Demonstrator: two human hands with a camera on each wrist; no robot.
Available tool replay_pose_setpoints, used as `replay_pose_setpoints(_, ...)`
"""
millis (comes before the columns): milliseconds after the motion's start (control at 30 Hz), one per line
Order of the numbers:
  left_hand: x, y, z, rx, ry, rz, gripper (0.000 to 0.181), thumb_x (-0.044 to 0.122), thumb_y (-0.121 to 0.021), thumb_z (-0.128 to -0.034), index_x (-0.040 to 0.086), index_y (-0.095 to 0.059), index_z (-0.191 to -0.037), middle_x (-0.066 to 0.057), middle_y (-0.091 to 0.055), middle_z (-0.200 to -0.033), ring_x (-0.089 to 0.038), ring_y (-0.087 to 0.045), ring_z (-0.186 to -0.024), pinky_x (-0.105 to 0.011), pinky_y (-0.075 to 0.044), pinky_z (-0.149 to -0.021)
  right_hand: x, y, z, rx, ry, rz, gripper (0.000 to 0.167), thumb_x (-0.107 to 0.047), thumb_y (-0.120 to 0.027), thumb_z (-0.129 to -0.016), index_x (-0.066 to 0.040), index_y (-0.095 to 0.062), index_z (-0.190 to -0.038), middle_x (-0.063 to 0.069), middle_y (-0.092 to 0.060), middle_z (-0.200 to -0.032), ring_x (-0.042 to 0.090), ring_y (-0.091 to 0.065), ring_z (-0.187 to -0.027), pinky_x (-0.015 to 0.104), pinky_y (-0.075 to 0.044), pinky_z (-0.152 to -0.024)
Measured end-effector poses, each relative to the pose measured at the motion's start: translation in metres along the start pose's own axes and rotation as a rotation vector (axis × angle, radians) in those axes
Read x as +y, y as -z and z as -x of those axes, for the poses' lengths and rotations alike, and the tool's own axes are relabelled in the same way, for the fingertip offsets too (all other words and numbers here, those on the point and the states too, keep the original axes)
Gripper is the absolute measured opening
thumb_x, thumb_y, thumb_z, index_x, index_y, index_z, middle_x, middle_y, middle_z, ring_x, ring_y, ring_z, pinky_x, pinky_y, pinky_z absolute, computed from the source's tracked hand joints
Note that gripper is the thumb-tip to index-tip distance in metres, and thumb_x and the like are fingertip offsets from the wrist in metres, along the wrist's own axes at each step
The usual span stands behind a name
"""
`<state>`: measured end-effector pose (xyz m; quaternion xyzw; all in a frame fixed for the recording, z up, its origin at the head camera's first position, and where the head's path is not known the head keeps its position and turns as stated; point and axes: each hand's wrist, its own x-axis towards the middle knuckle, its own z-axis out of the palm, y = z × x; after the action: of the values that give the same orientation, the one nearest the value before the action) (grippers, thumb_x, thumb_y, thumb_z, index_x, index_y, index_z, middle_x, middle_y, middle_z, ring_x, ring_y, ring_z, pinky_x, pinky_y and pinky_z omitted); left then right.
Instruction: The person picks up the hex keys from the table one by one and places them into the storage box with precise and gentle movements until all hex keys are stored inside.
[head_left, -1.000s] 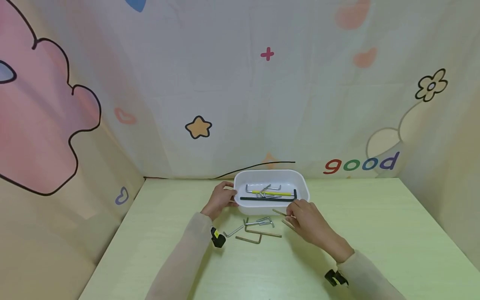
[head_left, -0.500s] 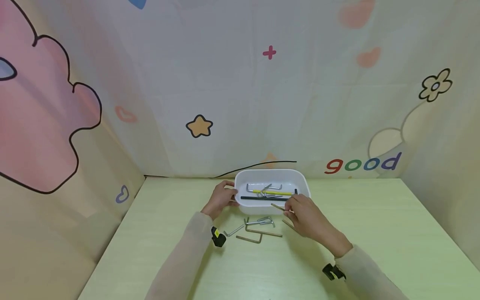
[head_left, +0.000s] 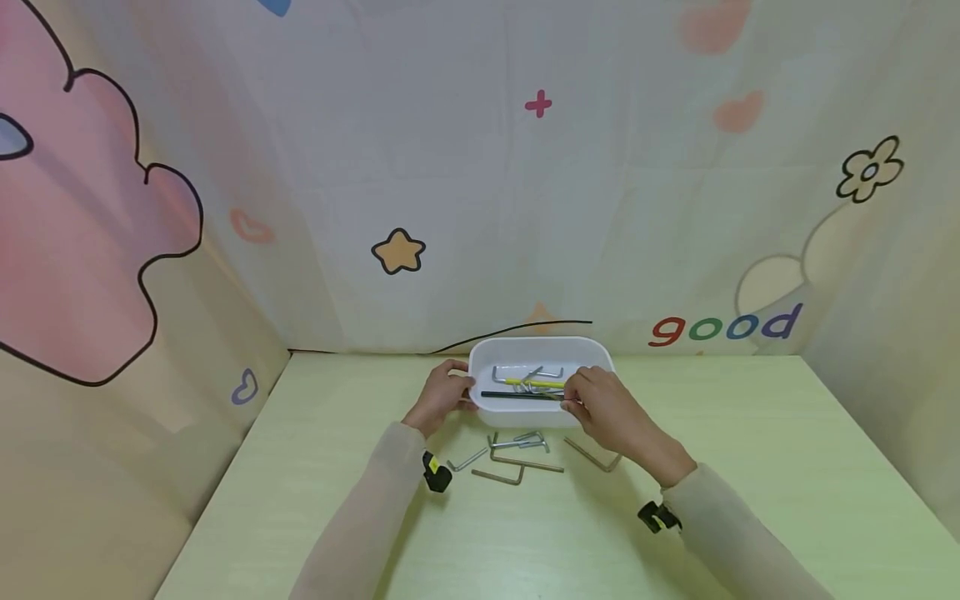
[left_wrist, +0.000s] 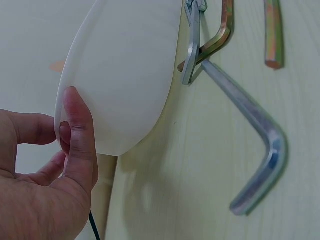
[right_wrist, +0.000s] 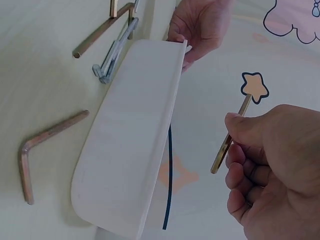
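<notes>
My left hand (head_left: 441, 397) grips the left end of a white plastic tub (head_left: 525, 418), thumb on the outer wall and fingers at the rim in the left wrist view. Between thumb and fingers, my right hand (head_left: 611, 412) pinches a brass-coloured hex key (right_wrist: 220, 155), above the tub's right front side. Inside the tub lie a black hex key (head_left: 517, 396), a yellow-sleeved hex key (head_left: 525, 383) and several silver ones. The right hand hides part of these in the head view.
Before the tub, on the pale green tabletop (head_left: 480, 542), lie a silver hex key (head_left: 468, 460), a bronze hex key (head_left: 498, 477), another bronze hex key (head_left: 592, 456) at the right, and several more. A printed curtain (head_left: 480, 167) rises behind.
My right hand has lifted the brass-coloured hex key from in front of the tub and moved it forward and left, over the rim. The left hand stays at the tub.
</notes>
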<state>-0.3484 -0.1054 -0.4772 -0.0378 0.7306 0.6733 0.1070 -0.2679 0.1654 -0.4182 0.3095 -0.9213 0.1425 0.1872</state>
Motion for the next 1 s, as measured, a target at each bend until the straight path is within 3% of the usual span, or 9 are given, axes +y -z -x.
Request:
replay_pose_setpoints(200,0.0,0.001,0.001,0.006,-0.005,0.002,0.038,0.005,-0.055,-0.0956,-0.001,-0.048,-0.132,-0.029,-0.063,-0.111,-0.017,-0.063,-0.074,-0.023,-0.06,-0.06,0.006,0.001,-0.017,0.021,0.011,-0.005,0.013,-0.01,-0.076,-0.084,-0.007,-0.063,-0.086,0.001,-0.06,-0.082,0.017,-0.049,-0.077,0.033,-0.042,-0.069)
replay_pose_setpoints(400,-0.001,-0.001,0.0,0.016,-0.012,-0.002,0.037,0.004,-0.055,-0.0944,-0.003,-0.049,-0.131,-0.023,-0.065,-0.1,-0.016,-0.063,-0.069,-0.023,-0.059,-0.058,0.01,0.003,-0.032,0.043,0.031,-0.007,0.012,-0.01,-0.075,-0.085,-0.006,-0.063,-0.085,0.003,-0.06,-0.082,0.02,-0.053,-0.079,0.038,-0.044,-0.072)
replay_pose_setpoints(633,0.0,-0.002,-0.002,0.026,-0.035,-0.015,0.036,0.003,-0.054,-0.0938,-0.004,-0.049,-0.129,-0.023,-0.063,-0.098,-0.015,-0.062,-0.066,-0.022,-0.058,-0.056,0.015,0.001,-0.044,-0.036,-0.055,-0.002,0.01,-0.013,-0.072,-0.089,-0.007,-0.064,-0.087,0.003,-0.061,-0.085,0.023,-0.055,-0.086,0.042,-0.045,-0.075)
replay_pose_setpoints(833,0.002,-0.001,0.0,0.038,-0.043,-0.025,0.033,0.001,-0.054,-0.0916,-0.004,-0.05,-0.124,-0.017,-0.062,-0.09,-0.014,-0.061,-0.062,-0.022,-0.057,-0.053,0.02,-0.002,-0.055,-0.072,-0.068,0.025,0.011,-0.016,-0.072,-0.089,-0.009,-0.064,-0.086,0.003,-0.061,-0.085,0.024,-0.057,-0.087,0.044,-0.047,-0.074)
replay_pose_setpoints(1000,0.002,-0.004,-0.002,0.029,-0.044,-0.031,0.034,0.001,-0.054,-0.0917,-0.004,-0.05,-0.125,-0.02,-0.064,-0.094,-0.014,-0.062,-0.063,-0.023,-0.059,-0.056,0.027,-0.004,-0.063,-0.109,-0.095,0.031,0.011,-0.017,-0.072,-0.089,-0.01,-0.064,-0.084,0.002,-0.062,-0.084,0.023,-0.058,-0.087,0.045,-0.048,-0.075)
